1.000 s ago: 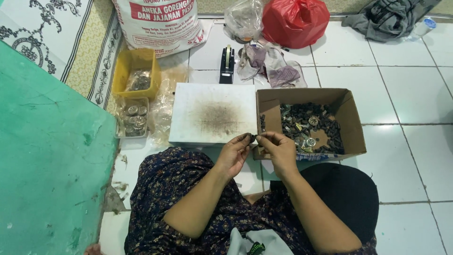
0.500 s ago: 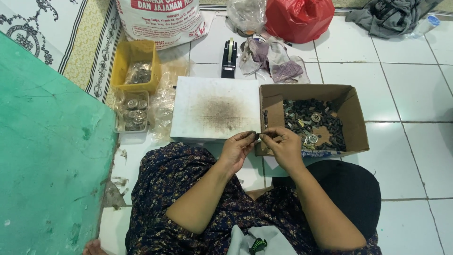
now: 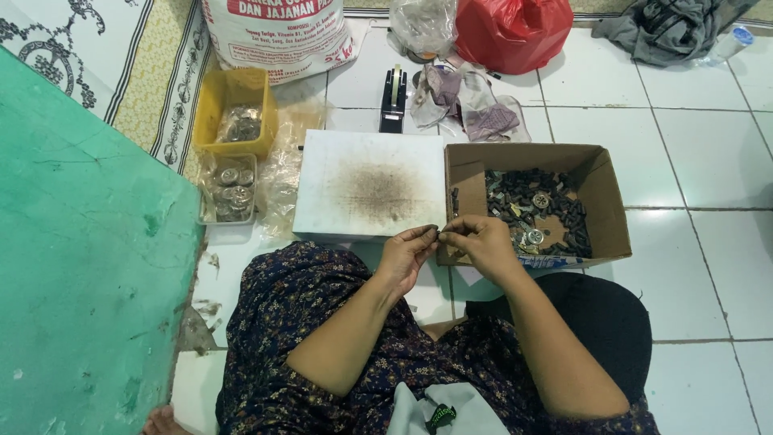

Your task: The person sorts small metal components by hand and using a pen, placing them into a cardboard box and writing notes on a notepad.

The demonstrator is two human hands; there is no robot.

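Observation:
My left hand [image 3: 407,254] and my right hand [image 3: 480,238] meet at the near edge of a white board [image 3: 370,193] with a dark stain in its middle. Between their fingertips they pinch a small dark part [image 3: 439,234]; its shape is too small to make out. Just right of my hands stands an open cardboard box [image 3: 600,201] holding several small dark parts and a few round metal pieces. My lap in a dark flowered garment lies below.
A yellow tub [image 3: 236,113] and a clear tray [image 3: 228,192] of round metal pieces stand left of the board. A black tool [image 3: 393,98], plastic bags [image 3: 471,105], a red bag [image 3: 514,31] and a printed sack [image 3: 278,32] lie beyond. A green surface [image 3: 80,266] fills the left.
Both hands stay together at the board's near edge, fingers working slightly on the small part. The view has shifted a little; nothing else moved.

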